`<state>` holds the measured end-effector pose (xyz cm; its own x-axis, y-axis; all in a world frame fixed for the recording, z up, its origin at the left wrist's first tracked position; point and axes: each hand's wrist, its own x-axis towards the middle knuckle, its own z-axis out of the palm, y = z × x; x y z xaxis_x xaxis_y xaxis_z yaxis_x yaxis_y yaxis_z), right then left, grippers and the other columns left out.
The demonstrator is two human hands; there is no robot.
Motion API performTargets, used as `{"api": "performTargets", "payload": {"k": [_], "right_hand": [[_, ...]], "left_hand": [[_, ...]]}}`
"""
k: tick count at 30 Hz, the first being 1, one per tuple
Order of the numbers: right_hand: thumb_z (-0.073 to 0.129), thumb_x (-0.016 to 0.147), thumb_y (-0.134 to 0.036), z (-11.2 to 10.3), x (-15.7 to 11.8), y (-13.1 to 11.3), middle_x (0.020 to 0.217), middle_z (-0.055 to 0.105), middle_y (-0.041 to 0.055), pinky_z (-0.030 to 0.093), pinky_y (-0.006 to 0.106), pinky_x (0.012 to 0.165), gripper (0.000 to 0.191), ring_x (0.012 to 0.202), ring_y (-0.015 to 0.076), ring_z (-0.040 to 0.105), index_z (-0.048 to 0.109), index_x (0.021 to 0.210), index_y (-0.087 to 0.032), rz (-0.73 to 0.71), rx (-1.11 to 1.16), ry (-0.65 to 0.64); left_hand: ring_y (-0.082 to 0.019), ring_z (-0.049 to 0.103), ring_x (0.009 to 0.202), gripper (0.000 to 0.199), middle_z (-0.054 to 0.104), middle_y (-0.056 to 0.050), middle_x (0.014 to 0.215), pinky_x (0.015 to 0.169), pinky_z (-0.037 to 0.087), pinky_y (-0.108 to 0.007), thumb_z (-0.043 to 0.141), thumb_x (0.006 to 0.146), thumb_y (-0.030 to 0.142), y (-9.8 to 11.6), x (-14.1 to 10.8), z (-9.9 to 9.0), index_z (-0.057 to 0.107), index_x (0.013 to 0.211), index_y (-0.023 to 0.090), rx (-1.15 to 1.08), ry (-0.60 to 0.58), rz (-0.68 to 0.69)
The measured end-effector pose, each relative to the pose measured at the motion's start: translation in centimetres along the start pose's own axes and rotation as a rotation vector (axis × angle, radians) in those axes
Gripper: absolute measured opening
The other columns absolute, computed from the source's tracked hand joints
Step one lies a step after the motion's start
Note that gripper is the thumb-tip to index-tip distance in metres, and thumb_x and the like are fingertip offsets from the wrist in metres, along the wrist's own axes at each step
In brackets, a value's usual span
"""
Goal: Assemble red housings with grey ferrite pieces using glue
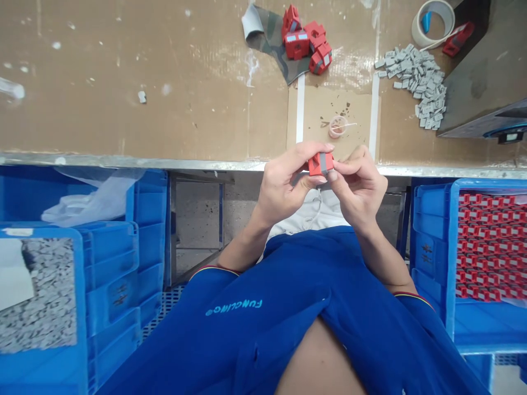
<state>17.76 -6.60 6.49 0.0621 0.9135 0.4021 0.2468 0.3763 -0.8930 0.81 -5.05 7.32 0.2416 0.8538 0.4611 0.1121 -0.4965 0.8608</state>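
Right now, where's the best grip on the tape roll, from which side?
Probably pinch the tape roll by its left rim, coming from image-left: it's a ring with its hollow showing; grey pieces crowd below and a red part sits right.

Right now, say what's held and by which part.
A red block: left hand on its near and far sides, right hand at its right end.

That block (323, 163) is bright red with a grey band; the table (164, 109) is brown, its strips (374, 118) white. I see a camouflage-patterned cloth (270, 46), pale grey chips (430, 90), blue crates (111, 302), and a blue shirt (296, 274) with turquoise lettering (234, 308).
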Motion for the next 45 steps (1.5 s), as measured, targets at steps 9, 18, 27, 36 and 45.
{"api": "performTargets", "payload": {"k": [9, 18, 27, 36, 45], "right_hand": [[0.068, 0.101, -0.05, 1.1, -0.3, 0.6, 0.077, 0.052, -0.0007, 0.065, 0.054, 0.084, 0.025, 0.077, 0.0184, 0.06, 0.074, 0.096, -0.026, -0.054, 0.013, 0.031], [0.071, 0.1, -0.033, 0.2, 0.0, -1.1, 0.093, 0.064, 0.0027, 0.063, 0.041, 0.076, 0.008, 0.09, 0.0202, 0.067, 0.075, 0.106, -0.028, -0.14, -0.008, 0.053], [0.075, 0.099, -0.034, -2.2, 1.8, -3.3, 0.12, 0.07, 0.008, 0.067, 0.039, 0.083, 0.032, 0.107, 0.0221, 0.072, 0.067, 0.129, -0.027, -0.259, -0.156, -0.136], [0.067, 0.104, -0.031, -6.1, 2.1, -3.5, 0.126, 0.072, 0.0167, 0.063, 0.038, 0.099, 0.039, 0.118, 0.0253, 0.072, 0.061, 0.14, -0.018, -0.178, -0.359, -0.227], [0.074, 0.091, -0.032, -22.6, -1.1, -1.0, 0.105, 0.076, 0.0103, 0.06, 0.04, 0.085, 0.033, 0.092, 0.0251, 0.072, 0.072, 0.121, -0.018, 0.366, -0.814, 0.132]], "left_hand": [[-0.024, 0.077, 0.121, 0.036, 0.079, -0.006, 0.129, 0.102, 0.068, -0.041, 0.066, 0.104, 0.046, -0.8, 0.3, -0.9, 0.07, 0.135, 0.027, 0.007, -0.031, 0.108], [-0.03, 0.075, 0.121, 0.045, 0.075, -0.007, 0.13, 0.096, 0.069, -0.052, 0.068, 0.097, 0.062, -1.4, 0.7, -0.6, 0.07, 0.135, 0.038, -0.043, -0.02, 0.104], [-0.023, 0.074, 0.105, 0.043, 0.073, -0.009, 0.114, 0.082, 0.067, -0.035, 0.079, 0.09, 0.056, -1.7, 1.1, -0.8, 0.077, 0.127, 0.034, -0.243, 0.077, 0.106], [-0.024, 0.081, 0.101, 0.037, 0.083, -0.006, 0.113, 0.091, 0.068, -0.035, 0.086, 0.086, 0.044, 0.1, 3.5, 0.8, 0.082, 0.121, 0.033, -0.23, -0.084, -0.235], [-0.051, 0.038, 0.16, 0.071, 0.045, -0.012, 0.169, 0.128, 0.033, -0.075, 0.072, 0.083, 0.055, -9.2, 15.6, -3.8, 0.058, 0.151, 0.037, 0.763, -0.195, -0.458]]}}
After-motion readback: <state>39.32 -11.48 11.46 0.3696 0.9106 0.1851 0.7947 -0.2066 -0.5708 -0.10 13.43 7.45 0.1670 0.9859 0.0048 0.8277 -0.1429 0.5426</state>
